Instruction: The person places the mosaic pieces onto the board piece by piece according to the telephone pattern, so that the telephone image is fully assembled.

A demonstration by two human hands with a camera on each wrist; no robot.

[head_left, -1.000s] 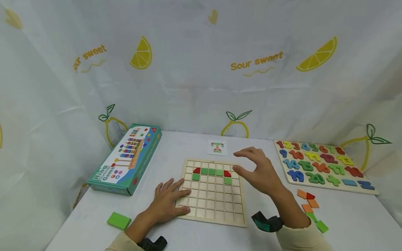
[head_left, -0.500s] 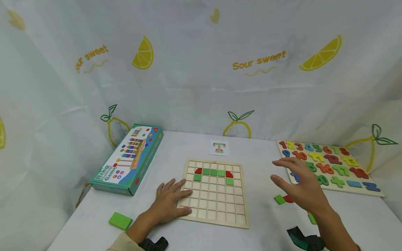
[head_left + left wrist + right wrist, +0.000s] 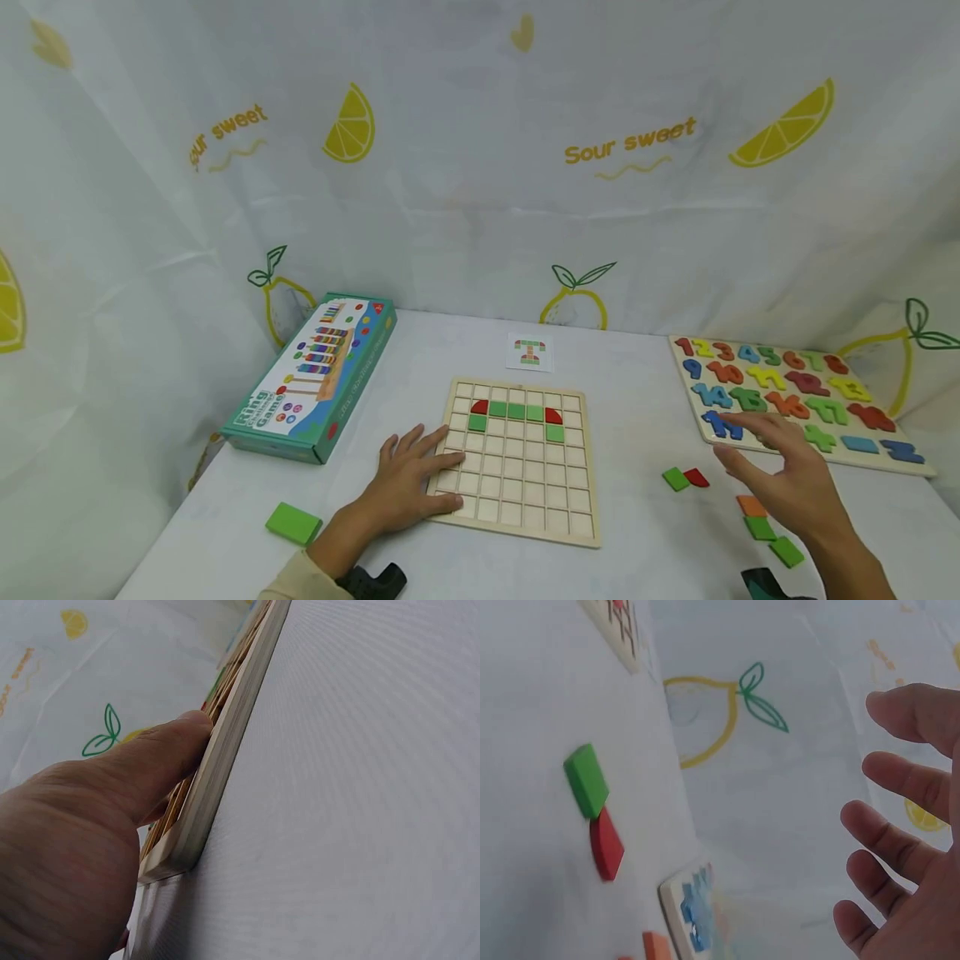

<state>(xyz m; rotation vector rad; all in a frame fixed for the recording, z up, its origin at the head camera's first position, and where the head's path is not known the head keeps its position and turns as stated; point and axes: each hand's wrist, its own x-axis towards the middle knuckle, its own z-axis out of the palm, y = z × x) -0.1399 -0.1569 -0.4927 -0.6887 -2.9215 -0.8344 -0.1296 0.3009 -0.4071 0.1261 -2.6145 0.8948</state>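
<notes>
Seven tiles (image 3: 516, 411) sit in the grid board (image 3: 513, 489); left grip (image 3: 407, 485) rests on it, spread; right grip (image 3: 791, 479) gapes, empty.

The person's left hand (image 3: 405, 487) lies palm down with spread fingers (image 3: 447, 461); the right hand (image 3: 792, 479) hangs in the air, its thumb (image 3: 741, 468) apart from loosely bent fingers.

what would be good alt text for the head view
A person's left hand rests on a wooden grid board holding red and green pieces; the right hand hovers empty near loose pieces and a number puzzle. Behind the board lies a pattern card, with a box to the left.
</notes>
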